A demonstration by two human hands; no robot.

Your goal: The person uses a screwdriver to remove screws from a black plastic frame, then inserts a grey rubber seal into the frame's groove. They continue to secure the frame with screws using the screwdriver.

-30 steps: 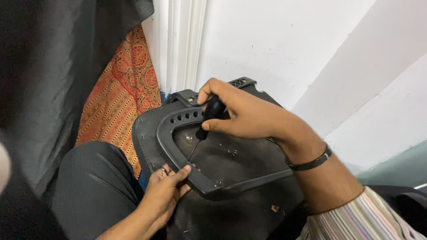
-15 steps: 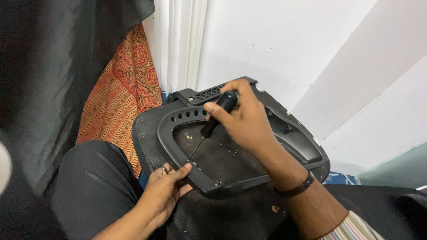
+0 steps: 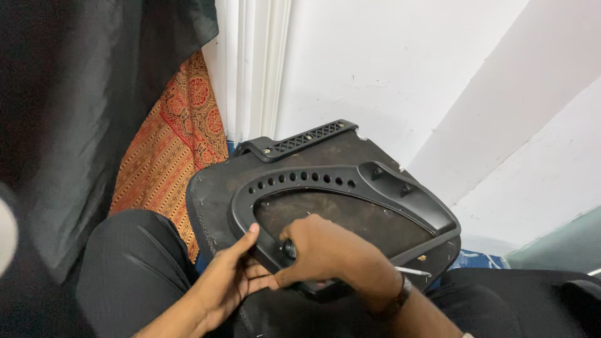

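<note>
The right hand (image 3: 332, 253) is closed around a black screwdriver (image 3: 290, 249) handle, pressed against the near edge of the black seat base (image 3: 350, 206). Just left of that grip, the left hand (image 3: 228, 281) lies open, thumb and fingertips touching the base's rim. The base rests on the person's lap.

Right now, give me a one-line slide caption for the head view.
Both hands work at the near edge of an upturned black chair seat: left hand steadies the frame, right hand grips a screwdriver.
</note>
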